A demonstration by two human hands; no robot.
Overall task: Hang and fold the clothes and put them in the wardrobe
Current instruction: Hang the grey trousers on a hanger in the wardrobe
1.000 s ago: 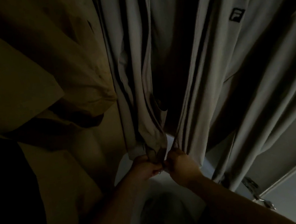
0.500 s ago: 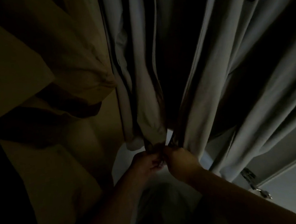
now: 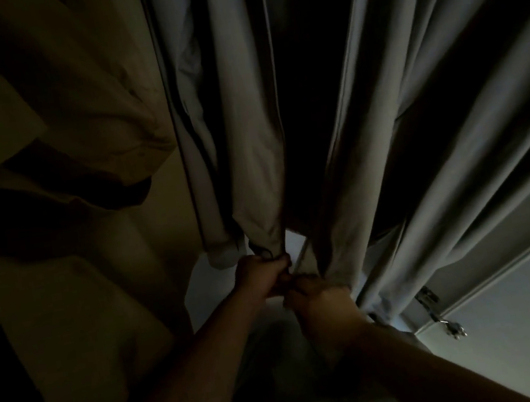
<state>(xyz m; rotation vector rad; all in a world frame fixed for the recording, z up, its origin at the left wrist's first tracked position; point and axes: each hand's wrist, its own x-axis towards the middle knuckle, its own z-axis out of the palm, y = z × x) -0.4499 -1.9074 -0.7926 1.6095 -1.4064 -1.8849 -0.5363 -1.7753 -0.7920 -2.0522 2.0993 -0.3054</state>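
A light grey jacket hangs open in the dim wardrobe, its two front panels spreading upward from my hands. My left hand grips the bottom hem of the left panel. Just right of it, my right hand pinches the bottom corner of the right panel at the zip end. The two hands touch each other. A small dark logo shows near the top right, blurred.
A tan garment hangs at the left, close to the jacket. The wardrobe door edge with a metal key is at the lower right. A pale floor patch lies below the hems.
My hands have crept slightly upward along the jacket's bottom edges and stay pressed together. The view has tilted down, pushing the logo toward the top right corner.
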